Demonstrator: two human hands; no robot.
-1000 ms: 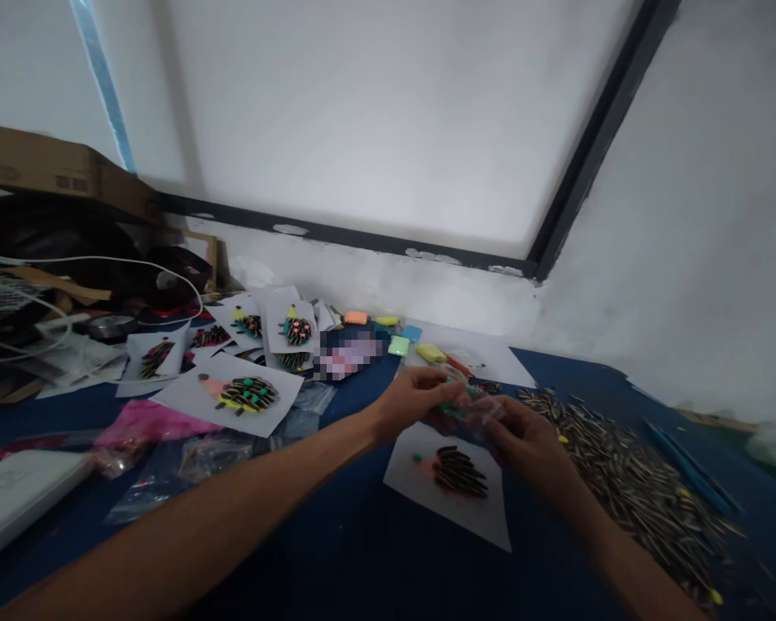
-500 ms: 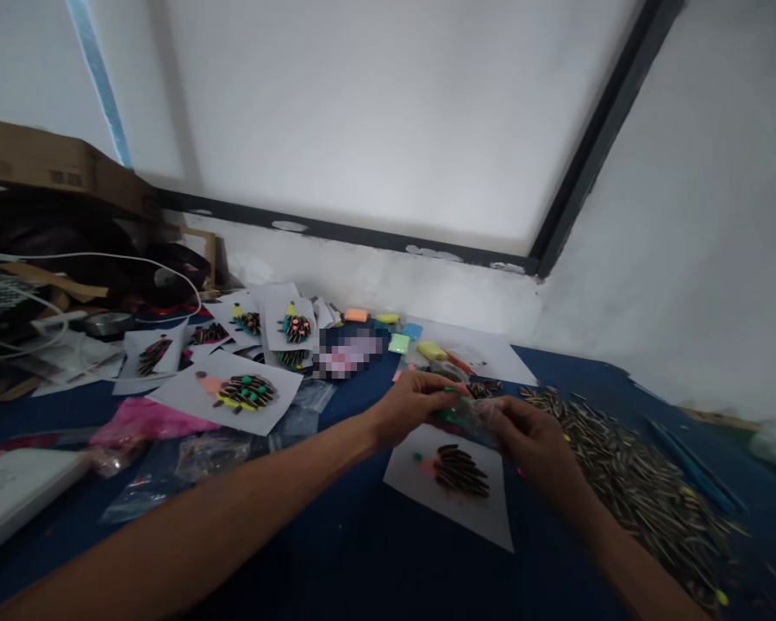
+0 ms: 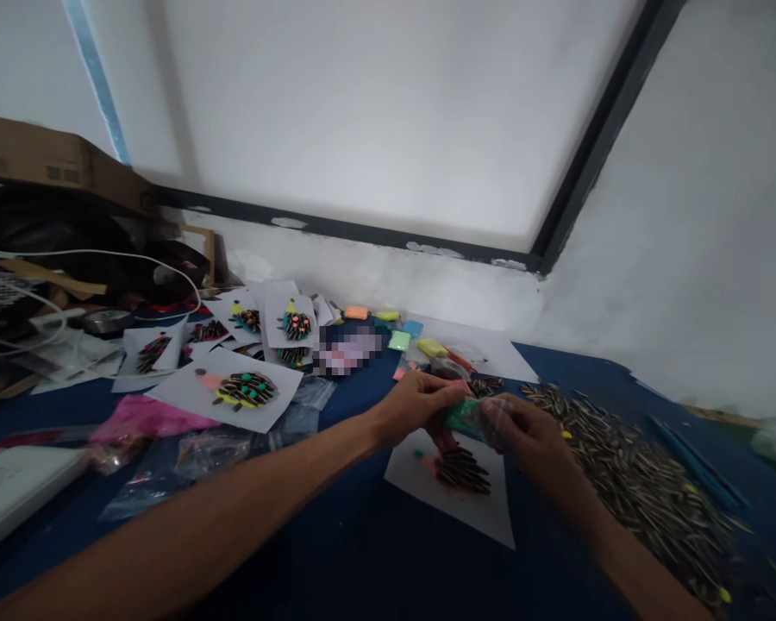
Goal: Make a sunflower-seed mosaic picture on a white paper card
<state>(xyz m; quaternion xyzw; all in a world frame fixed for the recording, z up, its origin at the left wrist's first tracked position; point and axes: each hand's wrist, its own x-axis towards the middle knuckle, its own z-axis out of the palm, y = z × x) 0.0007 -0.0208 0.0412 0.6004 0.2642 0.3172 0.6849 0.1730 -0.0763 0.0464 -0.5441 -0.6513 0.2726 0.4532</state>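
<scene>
My left hand (image 3: 415,407) is closed, pinching one side of a clear plastic bag of green clay (image 3: 464,416). A bit of pink shows by its thumb; I cannot make out what it is. My right hand (image 3: 531,434) has its fingers closed on the crumpled other end of the same bag. Just below both hands lies a white paper (image 3: 485,524) bearing a hedgehog figure (image 3: 464,473). Striped sunflower seeds form its spines, with pinkish clay around them and a green dot at the nose.
A wide heap of sunflower seeds (image 3: 640,492) spreads at the right, beside a blue tool (image 3: 695,461). Small coloured clay packs (image 3: 399,341) lie near the wall. Finished-looking hedgehog cards (image 3: 284,412), plastic bags (image 3: 213,453) and a white device (image 3: 22,492) fill the left.
The bag has turned between my hands, and more of the green clay shows. My left fingers have shifted their grip slightly; both arms stay almost in place.
</scene>
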